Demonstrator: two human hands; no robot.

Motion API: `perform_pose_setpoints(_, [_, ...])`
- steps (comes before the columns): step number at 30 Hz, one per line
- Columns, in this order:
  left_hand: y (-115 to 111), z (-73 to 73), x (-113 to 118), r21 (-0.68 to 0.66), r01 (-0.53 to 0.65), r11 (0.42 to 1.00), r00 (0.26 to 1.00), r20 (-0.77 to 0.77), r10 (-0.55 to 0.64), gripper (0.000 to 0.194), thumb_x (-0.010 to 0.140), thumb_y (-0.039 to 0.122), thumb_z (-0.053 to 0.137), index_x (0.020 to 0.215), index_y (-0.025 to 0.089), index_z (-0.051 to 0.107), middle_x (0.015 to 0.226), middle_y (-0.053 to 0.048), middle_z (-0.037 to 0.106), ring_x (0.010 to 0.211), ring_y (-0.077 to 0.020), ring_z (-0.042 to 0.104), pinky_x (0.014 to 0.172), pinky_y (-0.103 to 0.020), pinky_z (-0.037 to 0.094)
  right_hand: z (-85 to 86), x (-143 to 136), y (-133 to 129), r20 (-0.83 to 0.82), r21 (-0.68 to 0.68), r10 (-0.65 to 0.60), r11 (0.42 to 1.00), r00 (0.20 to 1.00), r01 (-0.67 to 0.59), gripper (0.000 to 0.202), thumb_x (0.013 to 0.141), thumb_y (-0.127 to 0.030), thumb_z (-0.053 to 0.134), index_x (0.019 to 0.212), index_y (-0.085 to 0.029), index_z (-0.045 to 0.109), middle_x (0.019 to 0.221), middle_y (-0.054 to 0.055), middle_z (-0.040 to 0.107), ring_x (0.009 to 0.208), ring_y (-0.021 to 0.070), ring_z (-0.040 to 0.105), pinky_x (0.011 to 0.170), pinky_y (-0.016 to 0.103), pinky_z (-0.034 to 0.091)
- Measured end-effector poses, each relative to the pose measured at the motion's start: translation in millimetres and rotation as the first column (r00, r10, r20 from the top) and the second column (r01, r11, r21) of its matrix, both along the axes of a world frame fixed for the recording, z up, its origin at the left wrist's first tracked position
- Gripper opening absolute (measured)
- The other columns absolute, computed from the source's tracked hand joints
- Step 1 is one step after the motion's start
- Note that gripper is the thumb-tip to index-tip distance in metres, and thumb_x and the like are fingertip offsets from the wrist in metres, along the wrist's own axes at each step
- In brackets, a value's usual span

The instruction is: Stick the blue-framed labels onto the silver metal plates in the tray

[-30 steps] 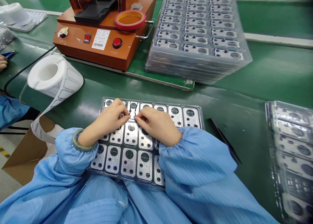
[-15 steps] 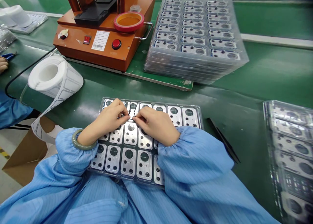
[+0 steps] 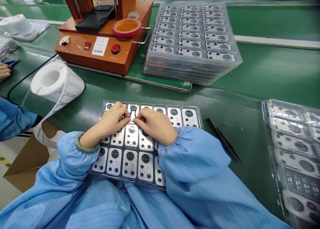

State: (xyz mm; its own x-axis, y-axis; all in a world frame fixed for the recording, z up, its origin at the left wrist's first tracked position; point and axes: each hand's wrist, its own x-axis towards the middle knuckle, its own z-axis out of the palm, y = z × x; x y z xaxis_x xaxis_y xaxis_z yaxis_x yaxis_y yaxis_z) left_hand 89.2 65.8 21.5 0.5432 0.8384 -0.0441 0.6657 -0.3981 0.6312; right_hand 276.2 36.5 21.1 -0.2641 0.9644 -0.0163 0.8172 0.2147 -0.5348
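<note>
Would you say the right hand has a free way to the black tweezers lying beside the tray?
Probably yes: the tweezers lie bare on the green mat right of the tray, nothing between them and the right hand.

Tray [image 3: 193, 114] before machine [image 3: 100, 42]; tweezers [image 3: 223, 140] right.

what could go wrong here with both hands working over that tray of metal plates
Both hands, left hand and right hand, pinch a small thin black piece over the clear plastic tray of silver metal plates; it might bend or slip. The loose blue sleeves lie across the near rows and could drag plates out of their pockets. The black tweezers lying beside the tray could get knocked.
</note>
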Motion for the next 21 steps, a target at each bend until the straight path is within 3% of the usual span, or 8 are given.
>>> perform_pose_setpoints(5, [1, 0.1, -6, -0.021, -0.061, 0.998, 0.98, 0.19, 0.064, 0.009, 0.085, 0.027, 0.056, 0.082, 0.018, 0.056, 0.089, -0.002, 0.05, 0.071, -0.0105, 0.051, 0.063, -0.024, 0.044, 1.1, 1, -1, -0.221, -0.055, -0.124, 0.992, 0.967, 0.115, 0.014, 0.084, -0.03, 0.058, 0.073, -0.021, 0.058, 0.068, -0.003, 0.063, 0.064, 0.0131, 0.056, 0.059, 0.026, 0.036])
perform_pose_setpoints(12, [3, -2.8, -12, 0.088, -0.072, 0.994, 0.922, 0.385, 0.032, 0.009, 0.087, 0.025, 0.054, 0.082, 0.017, 0.057, 0.089, -0.004, 0.056, 0.081, -0.0133, 0.054, 0.068, -0.026, 0.045, -3.8, -6, -4, -0.619, -0.113, -0.212, 0.977, 0.757, 0.181, 0.012, 0.081, -0.03, 0.061, 0.075, -0.02, 0.059, 0.068, -0.002, 0.064, 0.065, 0.0141, 0.061, 0.064, 0.027, 0.047])
perform_pose_setpoints(16, [2, -3.7, -12, 0.161, -0.102, 0.982, 0.896, 0.444, 0.02, 0.009, 0.087, 0.023, 0.054, 0.091, 0.018, 0.061, 0.091, -0.004, 0.059, 0.085, -0.0137, 0.057, 0.074, -0.027, 0.048, -3.2, -10, -8, -0.689, 0.059, -0.15, 0.964, 0.709, 0.261, 0.008, 0.083, -0.025, 0.061, 0.078, -0.019, 0.06, 0.07, -0.002, 0.064, 0.064, 0.0123, 0.06, 0.062, 0.025, 0.048])
perform_pose_setpoints(21, [-3, -2.3, -10, -0.029, -0.091, 0.995, 0.808, 0.582, 0.091, 0.016, 0.089, 0.025, 0.054, 0.099, 0.017, 0.062, 0.082, -0.003, 0.067, 0.073, -0.0132, 0.067, 0.071, -0.026, 0.053, -2.0, -12, -10, -0.628, 0.365, -0.01, 0.879, 0.778, 0.307, 0.005, 0.085, -0.016, 0.06, 0.08, -0.019, 0.059, 0.073, -0.002, 0.063, 0.064, 0.01, 0.058, 0.062, 0.023, 0.049])
